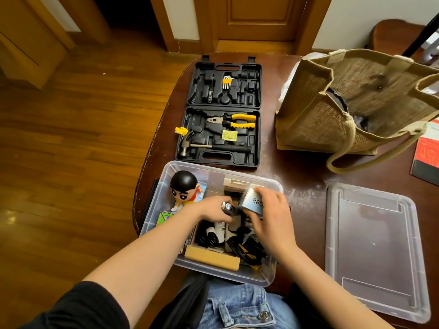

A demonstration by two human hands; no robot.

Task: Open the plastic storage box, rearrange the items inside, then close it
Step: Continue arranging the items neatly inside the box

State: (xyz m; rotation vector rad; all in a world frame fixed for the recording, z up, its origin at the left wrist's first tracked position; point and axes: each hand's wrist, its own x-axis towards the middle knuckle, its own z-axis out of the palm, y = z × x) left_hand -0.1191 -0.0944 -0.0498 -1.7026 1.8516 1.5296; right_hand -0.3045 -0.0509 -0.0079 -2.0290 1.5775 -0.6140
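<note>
The clear plastic storage box (158,210) stands open at the table's near edge, and its lid (373,248) lies flat to the right. Inside are a black-haired cartoon figurine (184,186), a tan cardboard box (211,257), black cables (247,248) and other small items. My left hand (213,210) is inside the box and grips a small shiny silver object (227,207). My right hand (273,219) holds a small silver-white carton (253,200) printed with digits above the box's middle. What lies under both hands is hidden.
An open black tool case (223,112) with a hammer, pliers and hex keys lies behind the box. A jute tote bag (351,103) stands at the back right, with a red booklet (427,150) at the right edge. Wooden floor lies to the left.
</note>
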